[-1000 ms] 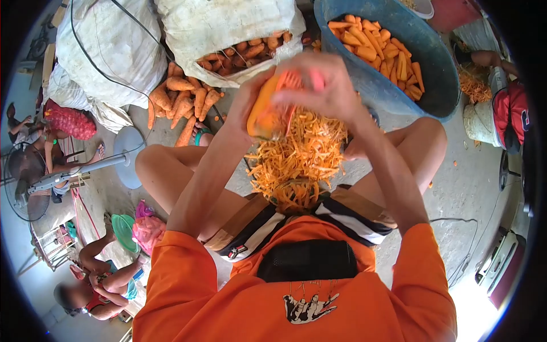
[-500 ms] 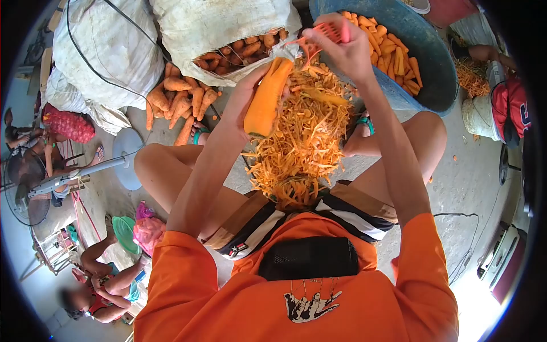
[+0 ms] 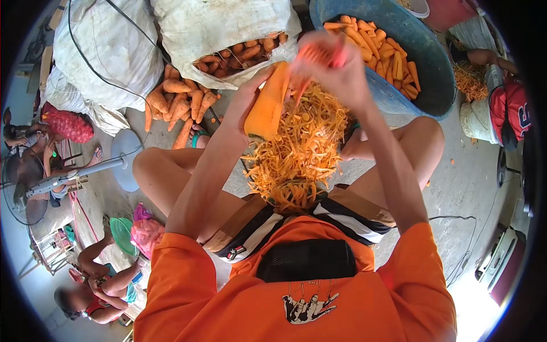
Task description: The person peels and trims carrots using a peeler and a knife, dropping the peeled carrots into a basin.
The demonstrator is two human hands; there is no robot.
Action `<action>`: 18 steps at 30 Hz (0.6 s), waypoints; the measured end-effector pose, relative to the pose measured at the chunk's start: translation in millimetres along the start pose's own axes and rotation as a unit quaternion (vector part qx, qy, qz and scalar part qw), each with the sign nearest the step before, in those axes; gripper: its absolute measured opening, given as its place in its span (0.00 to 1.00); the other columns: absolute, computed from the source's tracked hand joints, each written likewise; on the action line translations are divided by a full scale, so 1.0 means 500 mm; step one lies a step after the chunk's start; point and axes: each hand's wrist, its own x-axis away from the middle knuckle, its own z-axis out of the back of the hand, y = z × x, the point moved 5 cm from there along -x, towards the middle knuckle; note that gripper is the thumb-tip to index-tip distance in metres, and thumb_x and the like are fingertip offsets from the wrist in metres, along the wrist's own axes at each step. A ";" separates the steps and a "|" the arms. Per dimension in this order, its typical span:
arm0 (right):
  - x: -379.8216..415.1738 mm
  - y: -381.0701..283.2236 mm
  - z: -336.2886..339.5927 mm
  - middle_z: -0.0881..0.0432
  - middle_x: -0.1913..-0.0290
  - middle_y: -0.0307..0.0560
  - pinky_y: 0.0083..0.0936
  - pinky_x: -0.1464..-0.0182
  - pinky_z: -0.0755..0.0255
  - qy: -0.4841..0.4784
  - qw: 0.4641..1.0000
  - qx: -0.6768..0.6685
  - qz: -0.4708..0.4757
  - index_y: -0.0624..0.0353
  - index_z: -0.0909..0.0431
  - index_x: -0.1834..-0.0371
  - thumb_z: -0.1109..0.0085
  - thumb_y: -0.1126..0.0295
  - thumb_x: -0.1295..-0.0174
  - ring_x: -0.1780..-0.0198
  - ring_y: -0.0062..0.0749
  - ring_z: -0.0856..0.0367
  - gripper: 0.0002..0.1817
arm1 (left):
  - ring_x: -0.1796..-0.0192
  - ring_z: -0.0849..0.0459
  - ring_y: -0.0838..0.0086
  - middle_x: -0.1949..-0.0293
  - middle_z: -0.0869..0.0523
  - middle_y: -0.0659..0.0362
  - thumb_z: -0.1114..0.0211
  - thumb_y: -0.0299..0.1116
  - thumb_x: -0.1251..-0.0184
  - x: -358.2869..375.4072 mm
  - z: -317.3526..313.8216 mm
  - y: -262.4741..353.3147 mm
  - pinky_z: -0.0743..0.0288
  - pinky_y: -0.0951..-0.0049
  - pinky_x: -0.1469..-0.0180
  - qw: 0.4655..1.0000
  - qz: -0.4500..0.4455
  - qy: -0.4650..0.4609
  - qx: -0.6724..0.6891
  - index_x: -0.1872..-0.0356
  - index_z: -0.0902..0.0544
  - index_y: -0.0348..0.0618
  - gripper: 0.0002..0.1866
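Observation:
My left hand (image 3: 249, 93) is wrapped round a thick orange carrot (image 3: 268, 105), its wide end pointing down toward my lap. In my right hand (image 3: 348, 73) is a red peeler (image 3: 321, 55), blurred by motion, beside the narrow upper end of the carrot. A large heap of carrot peelings (image 3: 299, 145) lies between my legs, below both hands.
A blue tub (image 3: 439, 74) at the upper right holds peeled carrots (image 3: 393, 60). Unpeeled carrots (image 3: 176, 100) lie on the floor before an open white sack (image 3: 228, 25). A fan (image 3: 25, 188) stands left; a person (image 3: 102, 285) sits lower left.
My right hand and the peeler have shifted slightly down and left. The carrot has turned a little in my left hand, showing a smooth, broad side.

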 end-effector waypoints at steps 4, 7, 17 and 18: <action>0.020 -0.001 -0.023 0.11 0.65 0.38 0.19 0.56 0.22 -0.075 0.965 0.227 0.105 0.63 0.13 0.56 0.18 0.66 0.43 0.61 0.16 0.17 0.18 | 0.57 0.11 0.73 0.53 0.13 0.58 0.38 0.46 0.20 0.009 0.010 -0.006 0.15 0.73 0.57 0.994 -0.050 -0.011 -0.092 0.38 0.21 0.42 0.21; -0.048 0.023 0.085 0.09 0.65 0.41 0.18 0.64 0.20 0.051 0.957 0.270 0.088 0.64 0.16 0.60 0.23 0.65 0.37 0.69 0.16 0.14 0.14 | 0.57 0.11 0.74 0.49 0.13 0.52 0.40 0.46 0.19 0.007 0.002 -0.010 0.14 0.75 0.64 0.998 -0.002 -0.035 -0.055 0.36 0.23 0.39 0.23; -0.022 0.082 0.042 0.11 0.65 0.40 0.21 0.64 0.21 -0.029 0.999 0.012 0.025 0.60 0.16 0.55 0.24 0.65 0.35 0.64 0.19 0.14 0.13 | 0.60 0.10 0.73 0.56 0.11 0.57 0.38 0.50 0.21 0.005 0.015 -0.008 0.13 0.74 0.61 0.998 0.010 0.022 -0.061 0.37 0.22 0.44 0.23; -0.037 0.086 0.077 0.11 0.65 0.40 0.21 0.64 0.21 -0.029 0.999 0.012 0.026 0.60 0.16 0.55 0.24 0.65 0.35 0.64 0.19 0.14 0.13 | 0.60 0.10 0.73 0.56 0.11 0.57 0.38 0.50 0.21 0.008 0.012 -0.007 0.13 0.74 0.61 0.998 0.010 0.021 -0.061 0.37 0.22 0.44 0.23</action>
